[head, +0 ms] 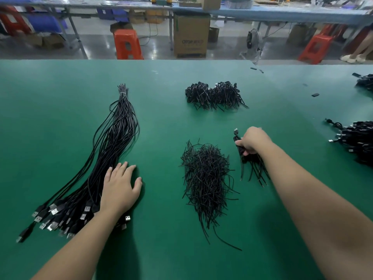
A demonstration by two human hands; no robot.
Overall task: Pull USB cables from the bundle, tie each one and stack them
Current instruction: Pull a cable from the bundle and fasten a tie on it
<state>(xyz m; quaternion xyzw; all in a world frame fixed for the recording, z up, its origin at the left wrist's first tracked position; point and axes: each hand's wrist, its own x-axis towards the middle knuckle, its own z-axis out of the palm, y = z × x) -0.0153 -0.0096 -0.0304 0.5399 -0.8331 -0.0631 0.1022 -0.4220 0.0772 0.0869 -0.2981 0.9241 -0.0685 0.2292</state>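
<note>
1. So the right hand [254, 140] is gripping a coiled black USB cable [241, 147], fingers curled round it, loose ends trailing on the green worktop [161, 118]; it's probably going to uncoil if that grip is easing.
2. Left hand [119, 188] is lying flat, fingers spread, on the long black cable bundle [113, 150]; pulling one could be dragging neighbours along.
3. Loose black tie wires [205, 178] are sitting right beside it, so snagging is likely.
4. Finished tied cables [215, 94] are sitting farther back.
</note>
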